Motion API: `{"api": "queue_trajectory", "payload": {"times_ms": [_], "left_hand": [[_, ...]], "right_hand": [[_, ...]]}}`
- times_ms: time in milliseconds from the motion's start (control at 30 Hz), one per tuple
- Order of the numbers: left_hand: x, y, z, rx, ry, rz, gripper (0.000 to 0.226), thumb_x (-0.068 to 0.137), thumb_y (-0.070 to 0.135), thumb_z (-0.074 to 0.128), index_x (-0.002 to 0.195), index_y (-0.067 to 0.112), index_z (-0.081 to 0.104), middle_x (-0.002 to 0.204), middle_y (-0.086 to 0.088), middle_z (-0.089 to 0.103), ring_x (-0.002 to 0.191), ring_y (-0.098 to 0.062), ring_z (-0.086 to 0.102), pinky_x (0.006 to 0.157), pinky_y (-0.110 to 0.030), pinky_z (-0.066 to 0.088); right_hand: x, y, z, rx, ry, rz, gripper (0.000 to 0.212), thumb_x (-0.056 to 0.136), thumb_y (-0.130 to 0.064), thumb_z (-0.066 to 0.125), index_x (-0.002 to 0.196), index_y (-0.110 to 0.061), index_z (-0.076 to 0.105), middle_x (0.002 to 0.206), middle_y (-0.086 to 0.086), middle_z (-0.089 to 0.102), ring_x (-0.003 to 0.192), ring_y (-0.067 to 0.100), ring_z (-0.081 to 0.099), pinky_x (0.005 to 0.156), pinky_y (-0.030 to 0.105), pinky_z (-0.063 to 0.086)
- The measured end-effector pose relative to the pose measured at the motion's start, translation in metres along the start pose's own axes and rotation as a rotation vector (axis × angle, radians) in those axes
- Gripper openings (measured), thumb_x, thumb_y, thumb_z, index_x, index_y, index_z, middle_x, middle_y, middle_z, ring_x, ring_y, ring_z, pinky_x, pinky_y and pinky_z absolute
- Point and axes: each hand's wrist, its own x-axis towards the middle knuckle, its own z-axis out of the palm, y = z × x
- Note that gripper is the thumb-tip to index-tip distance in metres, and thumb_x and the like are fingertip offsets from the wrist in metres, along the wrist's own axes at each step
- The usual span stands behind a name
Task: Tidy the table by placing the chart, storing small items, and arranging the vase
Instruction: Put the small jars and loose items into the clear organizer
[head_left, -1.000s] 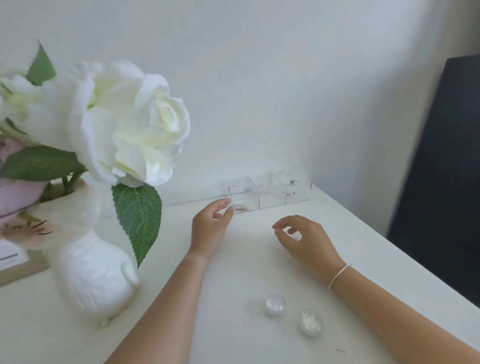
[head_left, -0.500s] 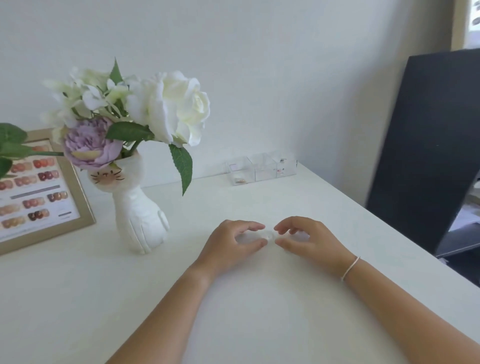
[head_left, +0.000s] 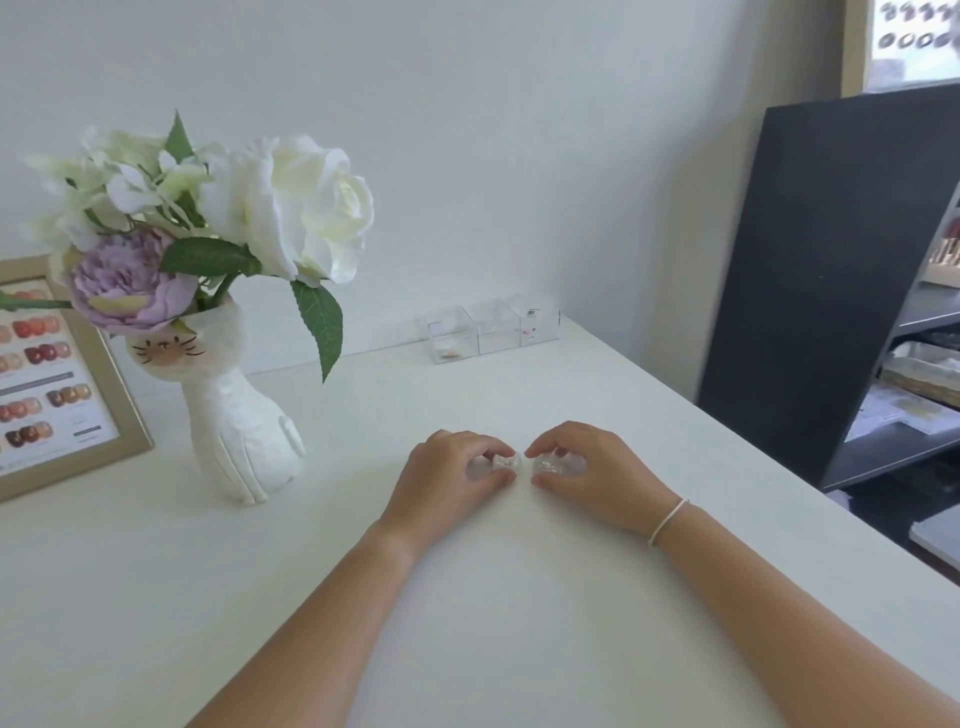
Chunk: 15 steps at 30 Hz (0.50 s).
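Note:
Two small clear round jars lie side by side on the white table (head_left: 519, 623). My left hand (head_left: 447, 480) grips the left jar (head_left: 505, 462) between thumb and fingers. My right hand (head_left: 597, 473) grips the right jar (head_left: 546, 464) the same way. A white cat-shaped vase (head_left: 234, 421) with white and purple flowers stands upright at the left. Behind it, a gold-framed colour chart (head_left: 47, 384) leans against the wall. A row of clear storage boxes (head_left: 488, 332) sits against the wall at the back.
A dark panel (head_left: 831, 270) of a shelf unit stands just past the table's right edge, with shelves of trays and papers (head_left: 924, 379) behind it. The wall runs along the table's far edge.
Both hands drew back from the clear boxes to the two small jars and closed on them. The view pulled back, so the vase and chart show in full.

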Motion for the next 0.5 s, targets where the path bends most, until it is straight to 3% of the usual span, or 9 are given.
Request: {"api": "queue_trajectory", "payload": {"times_ms": [133, 267, 400, 500], "left_hand": [[0.001, -0.003, -0.001, -0.042, 0.016, -0.022, 0.016, 0.081, 0.037, 0.064, 0.096, 0.035, 0.068, 0.090, 0.022, 0.067, 0.092, -0.004, 0.050, 0.076, -0.010, 0.035], [0.008, -0.005, -0.005, -0.145, 0.107, -0.049, 0.011, 0.078, 0.033, 0.068, 0.088, 0.038, 0.069, 0.082, 0.032, 0.061, 0.085, 0.011, 0.051, 0.070, 0.003, 0.032], [0.028, -0.006, -0.017, -0.239, 0.211, -0.063, 0.011, 0.078, 0.035, 0.069, 0.080, 0.045, 0.066, 0.087, 0.033, 0.066, 0.085, 0.005, 0.055, 0.068, 0.001, 0.035], [0.057, -0.006, -0.024, -0.283, 0.255, -0.063, 0.008, 0.078, 0.038, 0.068, 0.078, 0.045, 0.066, 0.089, 0.038, 0.064, 0.083, 0.005, 0.056, 0.068, -0.001, 0.036]], "right_hand": [[0.006, 0.006, -0.005, 0.105, 0.078, 0.041, 0.016, 0.078, -0.017, 0.069, 0.090, -0.027, 0.065, 0.090, -0.011, 0.061, 0.084, 0.006, 0.054, 0.073, 0.005, 0.037], [0.019, 0.014, -0.009, 0.187, 0.164, 0.074, 0.021, 0.076, -0.015, 0.069, 0.082, -0.033, 0.061, 0.090, -0.011, 0.062, 0.078, 0.005, 0.056, 0.071, 0.008, 0.040], [0.042, 0.025, -0.008, 0.212, 0.236, 0.101, 0.023, 0.077, -0.014, 0.067, 0.079, -0.035, 0.059, 0.088, -0.014, 0.060, 0.074, 0.000, 0.054, 0.064, 0.001, 0.039], [0.066, 0.036, -0.006, 0.204, 0.258, 0.118, 0.017, 0.077, -0.015, 0.066, 0.082, -0.030, 0.059, 0.093, -0.007, 0.062, 0.073, 0.003, 0.053, 0.063, 0.004, 0.040]]}}
